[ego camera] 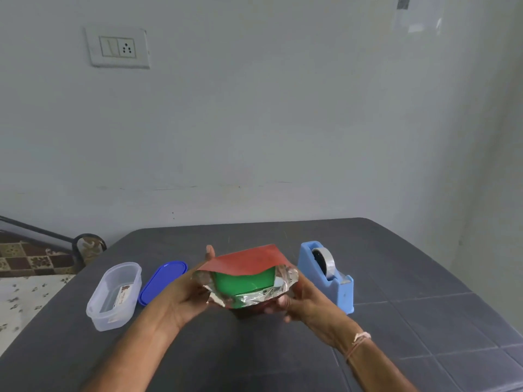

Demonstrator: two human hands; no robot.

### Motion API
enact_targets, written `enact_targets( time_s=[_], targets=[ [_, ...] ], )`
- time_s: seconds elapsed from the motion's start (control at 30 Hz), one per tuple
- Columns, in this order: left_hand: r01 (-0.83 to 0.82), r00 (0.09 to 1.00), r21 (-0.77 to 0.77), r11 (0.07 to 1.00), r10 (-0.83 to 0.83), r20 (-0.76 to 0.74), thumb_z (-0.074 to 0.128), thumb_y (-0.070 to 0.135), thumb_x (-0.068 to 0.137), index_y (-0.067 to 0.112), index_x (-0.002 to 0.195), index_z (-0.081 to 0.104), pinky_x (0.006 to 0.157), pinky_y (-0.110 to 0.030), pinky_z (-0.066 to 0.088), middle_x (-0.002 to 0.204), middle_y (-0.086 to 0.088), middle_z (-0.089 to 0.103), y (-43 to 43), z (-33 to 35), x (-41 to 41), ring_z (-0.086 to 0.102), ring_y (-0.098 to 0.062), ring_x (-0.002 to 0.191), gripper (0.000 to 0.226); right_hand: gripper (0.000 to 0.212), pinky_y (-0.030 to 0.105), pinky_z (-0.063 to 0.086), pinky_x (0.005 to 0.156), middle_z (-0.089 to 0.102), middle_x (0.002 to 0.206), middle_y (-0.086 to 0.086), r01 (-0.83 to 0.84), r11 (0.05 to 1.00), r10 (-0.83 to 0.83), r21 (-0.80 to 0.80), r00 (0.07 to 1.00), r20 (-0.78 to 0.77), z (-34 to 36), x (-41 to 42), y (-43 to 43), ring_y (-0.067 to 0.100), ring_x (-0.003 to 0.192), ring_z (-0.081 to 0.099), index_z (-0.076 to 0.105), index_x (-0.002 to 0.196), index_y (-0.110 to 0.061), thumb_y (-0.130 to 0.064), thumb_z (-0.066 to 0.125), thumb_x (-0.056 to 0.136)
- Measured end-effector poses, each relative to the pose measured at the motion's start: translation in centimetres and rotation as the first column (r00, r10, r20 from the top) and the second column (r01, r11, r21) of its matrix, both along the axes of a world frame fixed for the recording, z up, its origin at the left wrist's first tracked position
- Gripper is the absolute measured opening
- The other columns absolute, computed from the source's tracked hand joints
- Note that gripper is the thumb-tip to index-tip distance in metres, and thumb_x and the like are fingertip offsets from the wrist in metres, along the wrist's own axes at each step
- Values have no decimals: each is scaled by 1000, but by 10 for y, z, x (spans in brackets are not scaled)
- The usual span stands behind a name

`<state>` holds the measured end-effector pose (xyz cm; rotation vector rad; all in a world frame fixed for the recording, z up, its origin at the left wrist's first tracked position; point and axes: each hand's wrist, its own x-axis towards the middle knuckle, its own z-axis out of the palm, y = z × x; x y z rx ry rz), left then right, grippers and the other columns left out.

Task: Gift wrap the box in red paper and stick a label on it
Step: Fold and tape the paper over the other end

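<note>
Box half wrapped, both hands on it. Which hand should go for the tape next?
Right, probably. The dispenser stands just beside the right hand, on its side of the box. The left hand would have to cross over the box, so it should hold the paper.

Box mostly hidden by paper, left hand fingers behind it. Right hand fingertips blurred under box. Card in tub unreadable. Forearms cut at btm edge.
</note>
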<state>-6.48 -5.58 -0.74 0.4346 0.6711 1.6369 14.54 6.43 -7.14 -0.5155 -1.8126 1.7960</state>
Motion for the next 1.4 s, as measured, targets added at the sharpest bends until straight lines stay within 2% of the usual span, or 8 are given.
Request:
enact_targets(
  time_s=[0.1,0.2,0.43,0.67,1.03,1.13,1.23,1.4],
  targets=[
    [-51,997,-65,997,54,55,101,19,48,-3,92,74,51,-26,59,80,-10,74,19,-18,-17,69,-17,67,56,58,23,41,54,65,136,-8,196,979,-196,54,980,13,-5,-6,-2,22,74,70,51,135,-34,-45,77,85],
    [-55,997,-79,995,50,-56,67,47,85,-2,127,63,71,-30,63,109,-18,70,29,-35,-26,66,-22,89,65,52,22,42,51,67,129,-7,349,937,-350,24,935,62,-9,-12,-3,14,64,63,56,126,-31,-54,75,83],
    [-86,684,-8,996,53,-728,90,48,64,37,136,53,82,-23,47,130,9,70,22,-44,-12,65,-1,112,82,45,19,47,62,67,121,-14,362,928,-371,91,922,108,0,-12,-4,2,93,67,59,120,-32,-54,71,83],
    [-164,570,72,984,154,-807,88,36,75,29,131,46,81,-16,55,116,0,75,34,-48,-12,68,-9,114,70,28,47,63,82,74,116,9,323,943,-319,78,946,-52,-5,-21,-5,27,106,72,64,123,-18,-36,57,102],
    [-437,362,213,874,387,-848,91,45,66,32,119,55,67,-16,55,123,6,65,10,-54,24,69,1,90,66,71,37,49,107,62,136,-21,317,894,-315,317,947,-58,1,-17,-6,0,127,56,48,141,-44,-57,81,79],
    [-465,-52,431,773,462,-886,79,80,59,34,138,40,94,-26,47,142,8,43,6,-45,22,54,-7,121,99,67,34,53,101,66,130,-20,338,882,-340,327,939,-53,5,-16,-3,3,125,59,54,135,-44,-54,85,77],
    [-205,-528,701,683,526,-667,74,82,61,27,140,48,108,-35,33,145,3,41,11,-13,24,40,-17,136,99,63,30,57,95,67,126,-21,321,888,-325,330,945,-44,11,-18,-2,2,120,62,55,131,-42,-51,85,77],
    [-1,-763,612,791,395,-512,58,85,69,41,99,70,105,-41,25,107,18,60,33,42,37,52,-11,111,54,59,27,56,94,68,126,-19,285,903,-298,321,954,-9,16,-15,1,1,120,61,57,130,-40,-46,86,79]
  ],
)
